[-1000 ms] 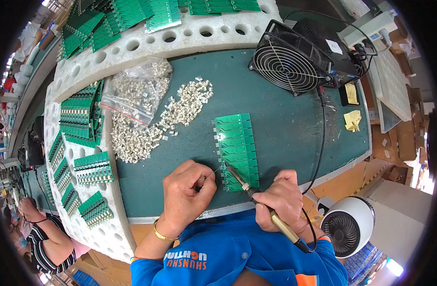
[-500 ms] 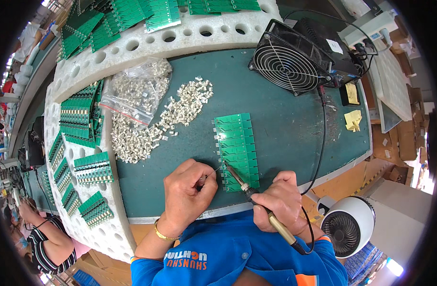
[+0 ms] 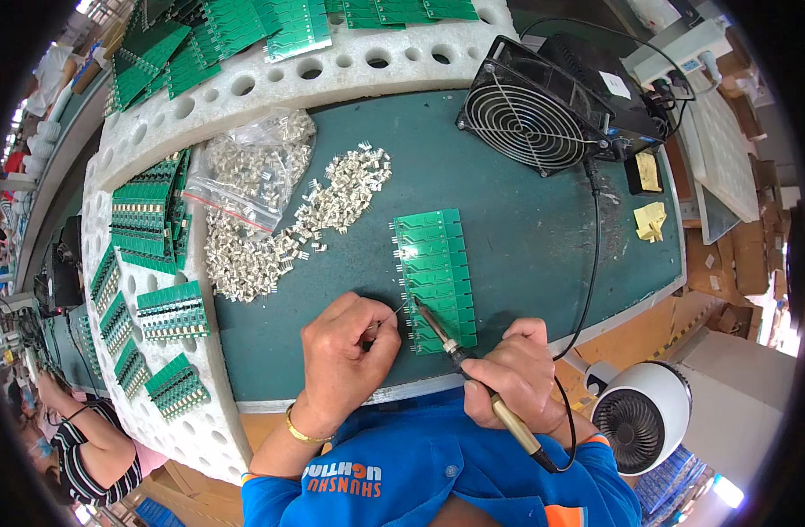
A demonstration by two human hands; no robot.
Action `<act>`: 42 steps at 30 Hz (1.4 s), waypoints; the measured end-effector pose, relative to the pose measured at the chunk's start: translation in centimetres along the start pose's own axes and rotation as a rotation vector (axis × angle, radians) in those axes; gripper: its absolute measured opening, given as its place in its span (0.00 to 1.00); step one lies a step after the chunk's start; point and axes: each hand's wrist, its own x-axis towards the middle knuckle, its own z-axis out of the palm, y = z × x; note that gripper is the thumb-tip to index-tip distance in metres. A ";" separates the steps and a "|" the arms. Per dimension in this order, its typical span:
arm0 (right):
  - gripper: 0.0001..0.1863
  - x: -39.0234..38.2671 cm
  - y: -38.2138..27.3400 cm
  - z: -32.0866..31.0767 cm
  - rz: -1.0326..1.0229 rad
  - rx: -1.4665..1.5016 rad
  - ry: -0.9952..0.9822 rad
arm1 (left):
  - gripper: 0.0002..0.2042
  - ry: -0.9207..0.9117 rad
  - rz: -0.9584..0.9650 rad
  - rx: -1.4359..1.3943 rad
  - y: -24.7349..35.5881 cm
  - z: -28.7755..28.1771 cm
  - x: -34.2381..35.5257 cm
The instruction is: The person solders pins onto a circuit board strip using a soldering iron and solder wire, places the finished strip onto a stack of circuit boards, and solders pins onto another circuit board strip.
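A green circuit board panel [image 3: 436,263] lies flat on the dark green bench mat, with small pins along its left edge. My right hand [image 3: 513,373] is closed round a soldering iron [image 3: 501,406], whose tip meets the board's left edge, a little below its middle. On the other side, my left hand [image 3: 350,347] pinches a thin solder wire [image 3: 397,311] that runs toward the iron's tip. Whether wire and tip touch is too small to tell. Small white connectors [image 3: 341,193] lie in a loose pile beyond my left hand.
A clear zip bag of connectors [image 3: 260,162] lies by the pile. White foam with round holes [image 3: 218,439] borders the bench and carries finished-looking boards [image 3: 172,309] and bare ones [image 3: 244,26]. A black fan [image 3: 530,123] stands back right; a white fan [image 3: 639,417] is lower right.
Both hands, the soldering iron and the board stay almost where they were. At the far left, the other person's arm has shifted slightly.
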 end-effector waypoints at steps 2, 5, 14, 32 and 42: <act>0.11 0.0 0.1 -0.2 0.012 0.002 0.021 | 0.03 0.008 -0.005 -0.007 -0.1 -0.3 -0.1; 0.12 0.0 0.2 -0.2 0.021 0.028 0.036 | 0.03 0.026 -0.040 -0.039 0.0 -0.7 -0.4; 0.10 0.2 0.5 0.3 0.042 0.051 0.055 | 0.03 0.030 -0.059 -0.067 -0.3 -0.7 -0.6; 0.13 0.2 0.4 -0.3 0.041 0.021 0.041 | 0.03 0.034 -0.050 -0.056 -0.2 -0.6 -0.5; 0.13 0.5 0.4 0.3 0.041 0.047 0.029 | 0.02 0.035 -0.080 -0.056 -0.4 -0.8 -0.5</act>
